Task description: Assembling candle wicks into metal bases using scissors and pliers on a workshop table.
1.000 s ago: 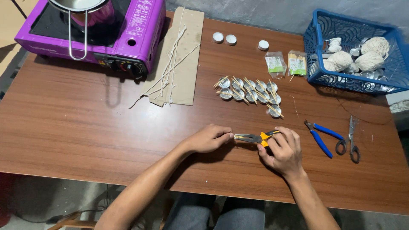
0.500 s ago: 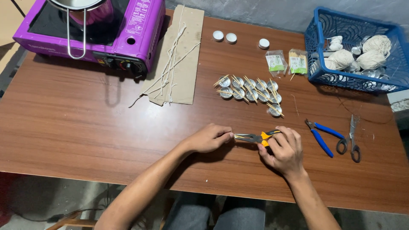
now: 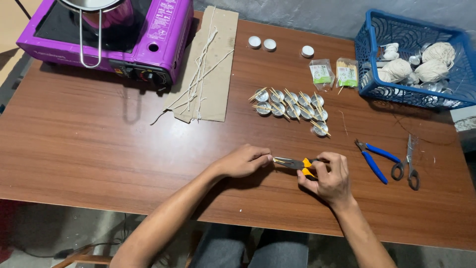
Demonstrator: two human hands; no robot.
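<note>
A wide brown wooden table (image 3: 99, 149) carries everything. At its far left corner stands a purple portable gas stove (image 3: 114, 37) with a metal pot on it; beside that lies a flat brown cardboard sheet (image 3: 210, 64) strewn with pale lengths of wick string. At the far right sits a blue plastic mesh basket (image 3: 411, 94) holding balls of cream twine. Between them, mid-table, is a cluster of small round metal cups with wooden sticks laid across (image 3: 292, 106).

Near the front edge, the right hand (image 3: 329, 176) has its fingers curled tight around the handles of yellow-and-black-handled needle-nose pliers (image 3: 295, 164). The tool lies almost level, long axis left to right, grey tapered nose pointing left. The left hand (image 3: 243, 161) pinches its thumb and forefinger together at the nose tip; what they hold is too small to tell.

Just right lie blue-handled pliers (image 3: 377, 159) and grey scissors (image 3: 410, 164).
</note>
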